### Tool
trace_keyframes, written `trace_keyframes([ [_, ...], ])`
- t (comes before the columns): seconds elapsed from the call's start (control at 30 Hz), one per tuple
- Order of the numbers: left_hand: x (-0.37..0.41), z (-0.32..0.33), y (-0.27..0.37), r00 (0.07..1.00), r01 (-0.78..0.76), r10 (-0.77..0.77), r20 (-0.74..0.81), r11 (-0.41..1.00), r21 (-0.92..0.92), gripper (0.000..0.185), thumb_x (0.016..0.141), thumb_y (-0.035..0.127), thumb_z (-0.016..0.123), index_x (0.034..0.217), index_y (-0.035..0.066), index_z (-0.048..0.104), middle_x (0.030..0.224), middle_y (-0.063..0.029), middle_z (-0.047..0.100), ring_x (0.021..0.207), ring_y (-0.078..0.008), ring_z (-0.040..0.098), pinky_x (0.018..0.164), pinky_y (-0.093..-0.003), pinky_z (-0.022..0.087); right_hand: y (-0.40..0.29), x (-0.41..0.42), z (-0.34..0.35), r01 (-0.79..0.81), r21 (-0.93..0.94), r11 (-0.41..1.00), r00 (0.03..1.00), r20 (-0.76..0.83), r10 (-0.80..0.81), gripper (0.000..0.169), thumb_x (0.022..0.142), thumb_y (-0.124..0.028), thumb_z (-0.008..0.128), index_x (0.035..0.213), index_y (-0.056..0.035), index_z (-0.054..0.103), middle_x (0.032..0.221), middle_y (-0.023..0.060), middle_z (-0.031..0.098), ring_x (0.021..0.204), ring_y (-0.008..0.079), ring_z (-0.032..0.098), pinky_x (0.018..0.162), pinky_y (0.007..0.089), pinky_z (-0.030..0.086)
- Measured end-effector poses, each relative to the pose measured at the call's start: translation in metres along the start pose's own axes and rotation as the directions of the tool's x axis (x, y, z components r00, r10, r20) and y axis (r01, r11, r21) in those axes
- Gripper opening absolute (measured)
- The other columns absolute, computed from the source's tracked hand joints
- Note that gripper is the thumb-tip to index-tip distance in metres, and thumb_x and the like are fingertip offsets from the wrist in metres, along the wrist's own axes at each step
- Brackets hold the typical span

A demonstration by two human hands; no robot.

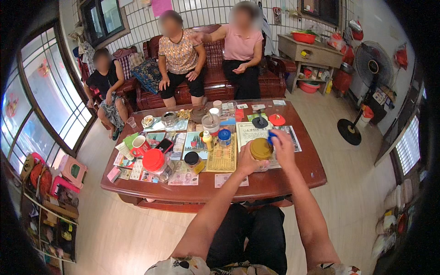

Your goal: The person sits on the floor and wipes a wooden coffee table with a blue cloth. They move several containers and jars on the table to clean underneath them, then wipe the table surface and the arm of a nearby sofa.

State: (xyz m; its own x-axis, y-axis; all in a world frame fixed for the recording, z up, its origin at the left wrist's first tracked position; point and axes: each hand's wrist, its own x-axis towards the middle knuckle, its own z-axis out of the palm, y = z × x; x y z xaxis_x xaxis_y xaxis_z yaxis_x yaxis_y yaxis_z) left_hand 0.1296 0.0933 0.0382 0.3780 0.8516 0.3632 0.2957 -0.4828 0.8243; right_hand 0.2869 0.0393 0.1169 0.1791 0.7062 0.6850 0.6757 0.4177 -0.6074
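Note:
My left hand [248, 161] is wrapped around the near left side of a jar with a gold-brown lid [261, 149], at the right part of the table. Between the fingers of my right hand [285, 147] is a small blue object [272, 134], held against or just beside the lid's far right edge; I cannot tell what it is. Most of the jar's body is hidden by my hands. Printed sheets [252, 132] lie flat beyond the jar. Left of it stand a blue-lidded jar [224, 138], a yellow squeeze bottle [207, 141] and a black-lidded jar [193, 161].
The glossy wooden table [275, 187] also bears a large red-lidded jar [155, 164], a red mug [140, 146], a phone [164, 145], a teapot [198, 114] and banknotes [183, 178]. Several people sit beyond it. A pedestal fan [373, 67] stands at right.

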Motion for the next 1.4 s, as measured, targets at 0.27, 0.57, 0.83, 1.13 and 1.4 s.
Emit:
trace_keyframes([
  [0.27,-0.04,0.001,0.007,0.999,-0.01,0.011,-0.037,0.999,0.038,0.106,0.061,0.023,0.089,0.145,0.005,0.028,0.134,-0.0208,0.044,0.129,-0.0389,0.037,0.108,-0.0471,0.034,-0.036,-0.027,0.026,0.145,-0.295,0.944,0.973,0.218,-0.081,0.025,0.083,-0.018,0.064,0.106,-0.0089,0.069,0.114,0.0088,0.067,0.107,0.0304,0.058,0.091,0.0452,0.045],
  [0.57,-0.048,0.016,0.002,0.995,0.061,-0.07,-0.07,0.991,-0.115,0.111,0.06,0.031,0.089,0.148,0.008,0.024,0.139,-0.0213,0.041,0.13,-0.0379,0.041,0.109,-0.0446,0.037,-0.011,-0.056,0.014,-0.08,0.084,0.993,0.997,0.03,0.077,0.025,0.092,-0.009,0.057,0.114,-0.0007,0.065,0.116,0.0176,0.065,0.115,0.034,0.057,0.101,0.0392,0.043],
  [0.83,-0.051,0.002,0.008,0.995,0.078,-0.082,-0.05,0.993,-0.088,0.114,0.06,0.028,0.089,0.149,0.009,0.021,0.142,-0.0208,0.036,0.133,-0.0379,0.038,0.111,-0.0445,0.035,0.03,-0.088,0.002,-0.346,0.056,0.937,0.935,-0.058,0.349,0.027,0.097,-0.011,0.052,0.118,0.0013,0.063,0.115,0.0166,0.066,0.106,0.0287,0.063,0.094,0.0356,0.047],
  [1.13,-0.049,0.007,0.0,0.995,0.039,-0.042,-0.085,0.998,-0.042,0.115,0.06,0.022,0.09,0.15,0.008,0.019,0.142,-0.0215,0.035,0.133,-0.0387,0.036,0.112,-0.045,0.034,0.008,-0.083,0.037,-0.395,0.177,0.902,0.907,-0.082,0.413,0.032,0.1,-0.016,0.046,0.122,0.0033,0.058,0.118,0.0218,0.063,0.112,0.0322,0.06,0.097,0.0378,0.044],
  [1.4,-0.05,0.003,0.004,0.993,0.034,-0.04,-0.109,0.998,-0.061,0.113,0.058,0.021,0.089,0.148,0.006,0.022,0.138,-0.0217,0.04,0.132,-0.0394,0.037,0.112,-0.0455,0.033,-0.006,-0.106,0.034,-0.308,0.049,0.95,0.943,-0.116,0.312,0.031,0.098,-0.012,0.049,0.123,0.0029,0.057,0.119,0.0209,0.063,0.112,0.0333,0.06,0.098,0.0401,0.044],
])
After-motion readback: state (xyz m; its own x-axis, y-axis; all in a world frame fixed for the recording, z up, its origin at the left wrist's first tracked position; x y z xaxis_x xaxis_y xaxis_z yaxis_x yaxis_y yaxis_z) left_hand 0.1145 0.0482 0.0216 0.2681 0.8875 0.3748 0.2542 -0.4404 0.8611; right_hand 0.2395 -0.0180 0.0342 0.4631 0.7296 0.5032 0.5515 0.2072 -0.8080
